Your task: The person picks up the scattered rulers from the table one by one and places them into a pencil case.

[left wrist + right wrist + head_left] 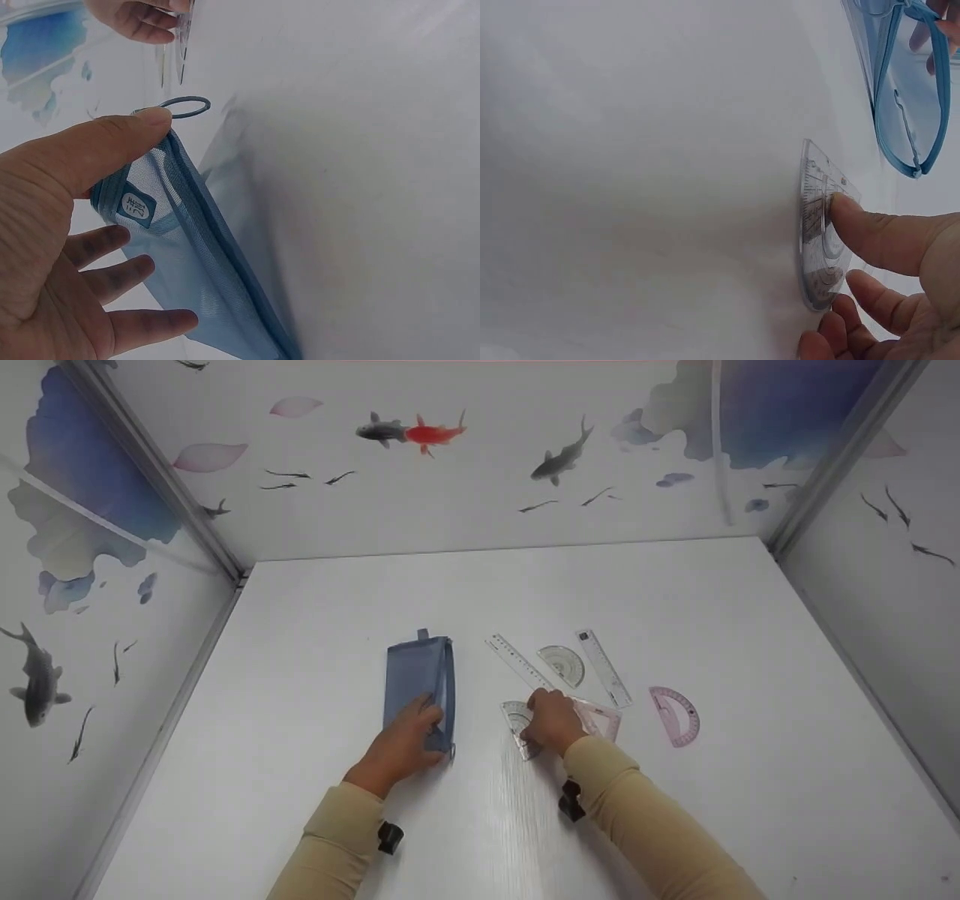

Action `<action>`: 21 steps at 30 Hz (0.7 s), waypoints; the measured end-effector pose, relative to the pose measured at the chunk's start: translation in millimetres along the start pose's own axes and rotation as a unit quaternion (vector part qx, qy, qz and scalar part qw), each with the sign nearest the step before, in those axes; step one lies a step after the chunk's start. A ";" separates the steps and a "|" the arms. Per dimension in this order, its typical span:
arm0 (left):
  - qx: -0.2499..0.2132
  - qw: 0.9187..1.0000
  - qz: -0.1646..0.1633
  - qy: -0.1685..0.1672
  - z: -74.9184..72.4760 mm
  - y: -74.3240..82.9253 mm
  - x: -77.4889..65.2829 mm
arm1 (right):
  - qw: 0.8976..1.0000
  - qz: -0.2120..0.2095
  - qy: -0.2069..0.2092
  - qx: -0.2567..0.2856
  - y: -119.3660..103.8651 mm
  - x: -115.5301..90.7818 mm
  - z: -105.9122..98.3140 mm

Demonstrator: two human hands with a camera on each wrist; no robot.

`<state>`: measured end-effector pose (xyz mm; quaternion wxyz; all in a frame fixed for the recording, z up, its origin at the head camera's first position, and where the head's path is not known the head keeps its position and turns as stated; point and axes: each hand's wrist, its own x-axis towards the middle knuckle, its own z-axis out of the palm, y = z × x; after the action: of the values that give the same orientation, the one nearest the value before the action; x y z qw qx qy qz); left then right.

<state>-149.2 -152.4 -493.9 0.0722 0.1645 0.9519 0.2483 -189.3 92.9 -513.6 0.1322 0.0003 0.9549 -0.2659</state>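
A blue mesh pencil pouch (411,673) lies lengthwise on the white table, its zipped edge facing right. My left hand (401,739) grips its near end. In the left wrist view the thumb lies over the pouch's corner, beside a small pull loop (191,107), with several other fingers spread along its side. My right hand (553,721) pinches a clear protractor (513,721), thumb (877,236) on its face and other fingers at its edge. Beside that hand lies a pink set square (604,720), partly hidden by the hand and sleeve.
Farther back lie a clear ruler (517,660), another clear protractor (564,664) and a second ruler (604,669). To the right is a pink protractor (684,716). Walls printed with fish enclose the table (300,607) at the back and sides.
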 end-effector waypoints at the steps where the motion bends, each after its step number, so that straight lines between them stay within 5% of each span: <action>1: -0.001 1.000 -0.003 -0.001 -0.1 0.2 0.0 | 1.000 0.002 -0.001 -0.001 -0.5 -0.2 0.0; 21: -0.002 1.000 -0.009 -0.001 0.4 -2.2 -1.1 | 1.000 0.003 -0.022 0.009 1.8 6.1 -2.4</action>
<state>-148.7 -154.4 -495.3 0.0762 0.1557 0.9529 0.2488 -195.7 95.2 -514.1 0.1537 -0.0012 0.9494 -0.2738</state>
